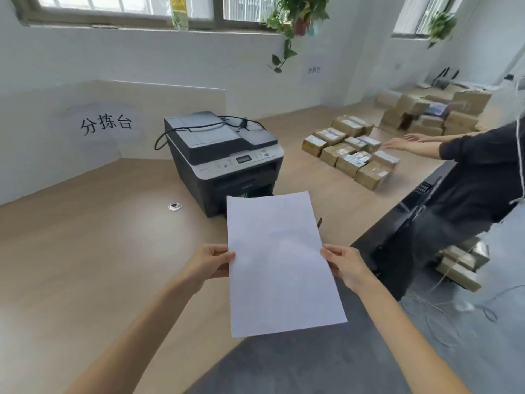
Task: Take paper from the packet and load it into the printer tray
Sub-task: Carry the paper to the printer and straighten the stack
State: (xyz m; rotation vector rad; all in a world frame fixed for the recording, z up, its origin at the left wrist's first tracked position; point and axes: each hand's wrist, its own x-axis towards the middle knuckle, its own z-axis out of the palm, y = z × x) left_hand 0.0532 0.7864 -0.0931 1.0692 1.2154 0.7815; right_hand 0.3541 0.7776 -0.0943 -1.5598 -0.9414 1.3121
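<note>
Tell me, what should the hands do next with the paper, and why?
Probably ease the paper forward and down toward the opening low on the printer. The left hand and right hand pinch its side edges, and its far edge already points at the printer's front.

A single wide-angle head-worn camera looks forward and down across a wooden table (85, 251), close over the wearer's left hand (211, 263) and right hand (345, 264); a printer (224, 160) sits just beyond them, windows far ahead, edges bowed.
</note>
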